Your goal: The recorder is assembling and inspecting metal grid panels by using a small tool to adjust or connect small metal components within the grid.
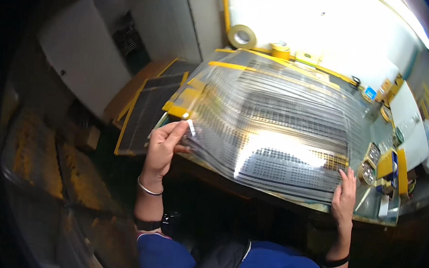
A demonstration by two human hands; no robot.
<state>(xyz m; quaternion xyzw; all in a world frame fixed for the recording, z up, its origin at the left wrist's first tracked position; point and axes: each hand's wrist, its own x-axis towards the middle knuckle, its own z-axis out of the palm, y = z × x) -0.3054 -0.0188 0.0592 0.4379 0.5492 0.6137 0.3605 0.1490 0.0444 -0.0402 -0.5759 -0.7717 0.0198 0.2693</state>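
A large clear film sheet (289, 173) printed with dark rows of fine patterns lies over the glass-topped table, its left side lifted and bowed. My left hand (162, 148) pinches its near left corner between thumb and fingers. Around the sheet's near right edge my right hand (344, 197) is closed, with fairly straight fingers; part of that grip is hard to make out. Glare covers the middle of the film. Beneath it, more sheets with yellow tape (232, 66) along their edges show through, blurred.
Dark yellow-edged panels (153, 112) lean left of the table. Tape rolls (241, 37) stand along the back by a bright white panel (296, 18). Small round containers (366, 172), a yellow box (387, 164) and other small items crowd the right edge. A white cabinet (84, 56) stands far left.
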